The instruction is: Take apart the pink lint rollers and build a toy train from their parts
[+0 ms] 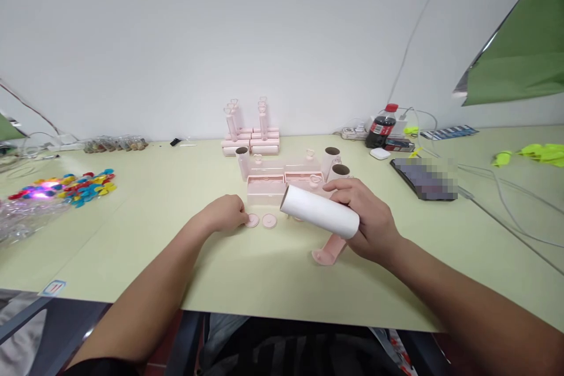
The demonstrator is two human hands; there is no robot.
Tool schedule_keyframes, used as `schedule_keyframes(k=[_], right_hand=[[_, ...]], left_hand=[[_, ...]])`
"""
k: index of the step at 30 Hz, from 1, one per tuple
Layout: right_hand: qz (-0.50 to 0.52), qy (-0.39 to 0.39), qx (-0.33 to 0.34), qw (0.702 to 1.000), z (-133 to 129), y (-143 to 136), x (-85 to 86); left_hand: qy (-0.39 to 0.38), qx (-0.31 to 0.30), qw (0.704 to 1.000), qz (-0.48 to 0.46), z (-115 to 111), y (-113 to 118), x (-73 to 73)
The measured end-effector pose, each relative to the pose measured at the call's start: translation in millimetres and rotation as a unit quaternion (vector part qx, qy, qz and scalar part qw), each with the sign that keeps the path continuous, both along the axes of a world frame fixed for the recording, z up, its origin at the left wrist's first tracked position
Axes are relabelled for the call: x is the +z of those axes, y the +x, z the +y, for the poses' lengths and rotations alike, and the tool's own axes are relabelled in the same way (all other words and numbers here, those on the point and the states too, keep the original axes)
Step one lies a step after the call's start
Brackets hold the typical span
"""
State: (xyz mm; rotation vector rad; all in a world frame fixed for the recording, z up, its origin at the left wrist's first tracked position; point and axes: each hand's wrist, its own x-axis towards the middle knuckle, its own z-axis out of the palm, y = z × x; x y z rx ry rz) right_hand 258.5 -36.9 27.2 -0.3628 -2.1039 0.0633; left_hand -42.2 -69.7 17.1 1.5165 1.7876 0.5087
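Note:
A white tube (pixel 321 211) with an open brown end lies tilted in my right hand (pixel 370 217), whose fingers wrap its right end. Below that hand a pink curved part (pixel 328 251) rests on the table. My left hand (pixel 227 212) has its fingers closed at the edge of a small pink disc (pixel 252 221); whether they grip it is hard to tell. A second pink disc (pixel 269 221) lies just to the right. Behind both hands stand pink box-like pieces (pixel 265 189), with upright tubes (pixel 331 160) beside them.
Pink assemblies (pixel 264 144) stand by the wall. At the right are a cola bottle (pixel 382 127), a phone (pixel 423 179), cables and yellow-green pieces (pixel 544 153). Colourful small pieces (pixel 90 187) and plastic bags (pixel 30 217) lie at the left. The table's front edge (pixel 282 318) is near.

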Motion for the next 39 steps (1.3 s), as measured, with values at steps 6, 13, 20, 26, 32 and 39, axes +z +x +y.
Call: schedule_keyframes(k=[6, 13, 20, 26, 32, 39], right_hand=[[-0.007, 0.007, -0.009, 1.0, -0.7, -2.6, 0.3], [-0.052, -0.006, 0.008, 0.999, -7.2, -13.6, 0.0], [-0.036, 0.006, -0.037, 0.999, -6.7, -17.5, -5.4], [-0.037, -0.003, -0.028, 0.999, -6.3, -14.6, -7.7], [-0.041, -0.002, -0.018, 0.999, -7.4, -15.2, -7.0], [-0.046, -0.006, -0.004, 0.999, -9.9, -15.3, -4.8]], left_hand=[[0.069, -0.005, 0.997, -0.017, -1.6, 9.0, 11.1], [0.101, -0.209, 0.919, -0.32, -15.3, 43.6, 19.6], [0.241, 0.0, 0.926, -0.291, -2.6, -4.2, 28.9], [0.285, 0.177, 0.938, -0.086, 10.5, -46.3, 26.4], [0.226, 0.193, 0.953, 0.063, 19.0, -34.0, 12.4], [0.21, 0.158, 0.959, 0.106, 30.1, -22.2, -3.7]])
